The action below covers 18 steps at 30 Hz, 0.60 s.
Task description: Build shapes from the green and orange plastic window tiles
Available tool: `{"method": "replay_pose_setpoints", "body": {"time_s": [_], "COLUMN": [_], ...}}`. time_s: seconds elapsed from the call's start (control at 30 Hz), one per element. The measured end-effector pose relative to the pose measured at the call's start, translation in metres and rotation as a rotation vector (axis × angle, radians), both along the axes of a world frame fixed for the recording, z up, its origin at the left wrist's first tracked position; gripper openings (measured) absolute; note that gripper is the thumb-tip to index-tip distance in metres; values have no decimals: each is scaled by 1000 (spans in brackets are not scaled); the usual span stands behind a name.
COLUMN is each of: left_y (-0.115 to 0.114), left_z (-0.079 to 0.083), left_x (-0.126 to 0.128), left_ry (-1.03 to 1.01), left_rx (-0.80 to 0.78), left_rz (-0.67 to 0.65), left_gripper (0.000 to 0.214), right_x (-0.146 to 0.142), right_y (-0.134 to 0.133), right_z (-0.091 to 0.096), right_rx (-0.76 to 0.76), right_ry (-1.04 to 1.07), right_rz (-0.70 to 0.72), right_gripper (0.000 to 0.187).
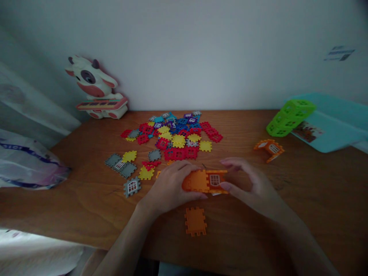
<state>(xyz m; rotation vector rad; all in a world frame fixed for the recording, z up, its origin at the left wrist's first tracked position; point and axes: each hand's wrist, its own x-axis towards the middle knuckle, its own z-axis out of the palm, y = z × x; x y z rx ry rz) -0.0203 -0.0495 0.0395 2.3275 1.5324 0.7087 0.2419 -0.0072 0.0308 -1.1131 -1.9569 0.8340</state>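
An orange structure of interlocking building tiles lies between my two hands above the table. My left hand is closed around its left end, thumb on the near side and fingers on the far side. My right hand grips its right end, where the top is uncovered, with the thumb at the near edge and fingers at the far edge. A white lattice window shows inside that end. Nearer the table's front edge, a single orange tile lies flat.
Behind my hands is a pile of colored tiles. Gray tiles lie left. A joined orange piece, a green tile tower and a turquoise bin are right. A cow toy keyboard and a plastic bag are left.
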Motion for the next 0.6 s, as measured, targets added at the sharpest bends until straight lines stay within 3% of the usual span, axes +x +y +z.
{"method": "replay_pose_setpoints", "body": {"time_s": [0.2, 0.6], "left_y": [1, 1], "left_z": [0, -1], "left_x": [2, 3], "left_ry": [-6, -67], "left_rx": [-23, 84], "left_rz": [-55, -122], "left_gripper": [58, 57], "right_x": [-12, -19], "right_y": [8, 12], "right_z": [-10, -7], "right_rx": [-201, -135], "right_ry": [0, 37], "right_rz": [129, 132], "right_gripper": [28, 17]}}
